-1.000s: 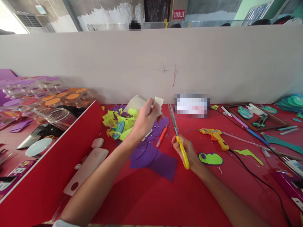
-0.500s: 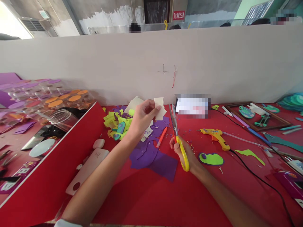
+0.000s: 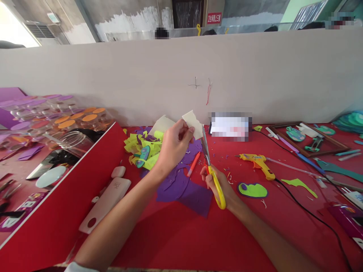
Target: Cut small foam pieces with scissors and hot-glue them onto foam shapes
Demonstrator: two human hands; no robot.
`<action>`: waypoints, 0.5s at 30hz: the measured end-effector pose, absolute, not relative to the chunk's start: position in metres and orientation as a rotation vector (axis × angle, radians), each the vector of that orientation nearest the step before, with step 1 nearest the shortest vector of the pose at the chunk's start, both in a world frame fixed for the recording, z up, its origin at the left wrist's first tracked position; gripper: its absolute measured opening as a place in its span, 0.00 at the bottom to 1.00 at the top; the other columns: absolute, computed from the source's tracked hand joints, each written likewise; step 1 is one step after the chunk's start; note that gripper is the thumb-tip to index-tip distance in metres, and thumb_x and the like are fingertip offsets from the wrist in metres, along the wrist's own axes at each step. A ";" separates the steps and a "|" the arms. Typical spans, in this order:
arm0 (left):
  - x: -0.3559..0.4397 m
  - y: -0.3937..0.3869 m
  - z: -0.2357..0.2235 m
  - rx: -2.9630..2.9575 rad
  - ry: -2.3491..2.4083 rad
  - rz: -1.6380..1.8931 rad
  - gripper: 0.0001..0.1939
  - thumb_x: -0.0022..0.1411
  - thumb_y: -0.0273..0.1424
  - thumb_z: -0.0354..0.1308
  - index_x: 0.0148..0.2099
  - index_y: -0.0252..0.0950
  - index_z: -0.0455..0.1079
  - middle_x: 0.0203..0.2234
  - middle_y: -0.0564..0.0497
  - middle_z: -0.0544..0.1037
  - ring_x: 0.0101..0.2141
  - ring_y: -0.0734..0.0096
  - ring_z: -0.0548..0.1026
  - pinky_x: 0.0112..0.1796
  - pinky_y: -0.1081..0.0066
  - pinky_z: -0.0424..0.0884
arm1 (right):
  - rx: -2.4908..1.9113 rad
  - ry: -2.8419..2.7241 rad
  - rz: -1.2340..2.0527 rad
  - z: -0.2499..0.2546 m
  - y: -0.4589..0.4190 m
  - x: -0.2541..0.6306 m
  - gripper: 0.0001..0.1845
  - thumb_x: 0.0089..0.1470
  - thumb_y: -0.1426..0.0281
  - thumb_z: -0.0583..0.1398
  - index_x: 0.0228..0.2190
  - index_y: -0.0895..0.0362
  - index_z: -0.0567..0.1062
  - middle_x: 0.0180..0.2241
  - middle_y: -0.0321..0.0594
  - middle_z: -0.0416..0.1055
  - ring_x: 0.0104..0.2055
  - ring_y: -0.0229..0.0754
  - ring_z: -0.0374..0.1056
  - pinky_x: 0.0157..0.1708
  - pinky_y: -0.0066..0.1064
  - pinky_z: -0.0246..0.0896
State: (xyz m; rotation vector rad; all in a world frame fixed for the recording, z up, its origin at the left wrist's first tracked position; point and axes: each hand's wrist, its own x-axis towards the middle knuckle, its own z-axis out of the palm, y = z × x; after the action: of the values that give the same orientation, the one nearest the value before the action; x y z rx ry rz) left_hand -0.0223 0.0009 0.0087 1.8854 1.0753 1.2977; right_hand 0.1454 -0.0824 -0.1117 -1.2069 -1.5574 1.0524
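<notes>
My left hand pinches a small cream-coloured piece, paper or thin foam, between thumb and fingers. Yellow-handled scissors are gripped in my right hand, their blades pointing up and away from me. The blade tips meet the right edge of the cream piece; whether they are cutting into it I cannot tell. Below the hands lie purple foam sheets and an orange-red pen. Left of them sits a heap of yellow-green scraps, with a larger cream sheet behind.
A yellow glue gun and a green-and-purple foam shape lie to the right. Farther right is a brown frame. A lit phone leans on the back panel. A red divider and a pale phone are on the left.
The cream piece has been turned and tilted in my left hand. My right hand has brought the scissors slightly left, so the blades now meet its edge.
</notes>
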 end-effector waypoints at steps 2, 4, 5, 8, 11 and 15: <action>-0.022 -0.001 0.011 1.926 1.084 1.260 0.11 0.68 0.29 0.56 0.31 0.37 0.62 0.20 0.54 0.73 0.20 0.78 0.66 0.23 0.74 0.62 | -1.217 -1.547 1.047 -0.112 -0.082 0.147 0.33 0.59 0.36 0.50 0.34 0.54 0.67 0.27 0.36 0.65 0.24 0.38 0.57 0.23 0.30 0.57; -0.021 -0.003 0.013 1.949 1.092 1.237 0.12 0.68 0.29 0.56 0.30 0.37 0.62 0.19 0.54 0.73 0.19 0.79 0.66 0.23 0.74 0.61 | -1.228 -1.547 1.048 -0.113 -0.081 0.148 0.33 0.59 0.36 0.50 0.33 0.54 0.67 0.27 0.36 0.65 0.24 0.38 0.57 0.23 0.30 0.56; -0.021 -0.004 0.014 1.956 1.101 1.231 0.12 0.67 0.29 0.57 0.30 0.37 0.62 0.19 0.54 0.73 0.19 0.79 0.66 0.23 0.74 0.61 | -1.233 -1.549 1.048 -0.114 -0.081 0.149 0.33 0.59 0.36 0.49 0.33 0.54 0.67 0.27 0.36 0.65 0.24 0.38 0.57 0.24 0.30 0.56; -0.020 -0.007 0.015 1.974 1.130 1.210 0.13 0.67 0.29 0.56 0.29 0.37 0.61 0.18 0.54 0.73 0.19 0.79 0.65 0.23 0.74 0.61 | -1.238 -1.554 1.048 -0.113 -0.081 0.149 0.33 0.59 0.36 0.49 0.32 0.54 0.67 0.26 0.36 0.65 0.24 0.38 0.58 0.24 0.30 0.57; -0.021 -0.007 0.016 1.997 1.160 1.177 0.13 0.67 0.29 0.56 0.29 0.37 0.61 0.19 0.55 0.72 0.20 0.79 0.66 0.24 0.74 0.61 | -1.255 -1.550 1.032 -0.110 -0.082 0.148 0.31 0.60 0.38 0.50 0.31 0.54 0.66 0.24 0.34 0.63 0.24 0.38 0.57 0.24 0.30 0.55; -0.024 -0.006 0.018 2.003 1.158 1.150 0.13 0.67 0.30 0.55 0.28 0.37 0.60 0.19 0.55 0.72 0.20 0.79 0.66 0.25 0.74 0.62 | -1.284 -1.568 1.009 -0.105 -0.082 0.148 0.28 0.60 0.41 0.54 0.29 0.53 0.64 0.22 0.32 0.61 0.22 0.36 0.56 0.22 0.29 0.53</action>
State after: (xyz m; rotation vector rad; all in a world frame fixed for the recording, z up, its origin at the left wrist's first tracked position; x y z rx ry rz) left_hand -0.0236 -0.0056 0.0181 2.0034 1.1581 1.1500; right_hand 0.1484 -0.0824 -0.1055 -1.2842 -1.5680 1.0087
